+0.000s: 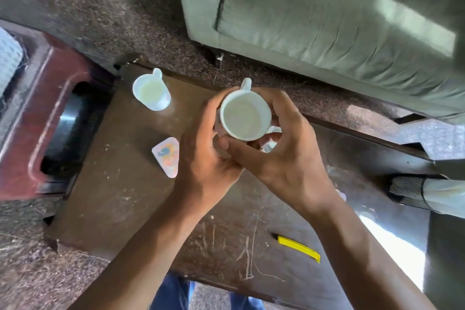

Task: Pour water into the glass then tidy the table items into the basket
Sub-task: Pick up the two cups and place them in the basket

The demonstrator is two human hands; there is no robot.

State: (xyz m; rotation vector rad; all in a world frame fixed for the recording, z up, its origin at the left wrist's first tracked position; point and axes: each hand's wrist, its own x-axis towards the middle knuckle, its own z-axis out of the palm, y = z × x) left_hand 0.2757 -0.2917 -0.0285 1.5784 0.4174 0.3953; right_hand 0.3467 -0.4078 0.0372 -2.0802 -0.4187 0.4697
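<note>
- We see a white mug (245,115) held upright over the middle of the brown table (120,191), its handle pointing away from us.
- Our left hand (206,148) wraps its fingers around the mug's left side.
- Our right hand (284,143) curls around the right side, thumb under the near rim; something shiny and crumpled shows between its fingers, but we cannot tell what it is.
- A second white mug (151,92) stands at the table's far left corner.
- A small colourful packet (167,156) lies flat just left of our left hand.
- A yellow strip (298,246) lies near the table's front edge.
- Beyond the table is a green sofa (327,20).
</note>
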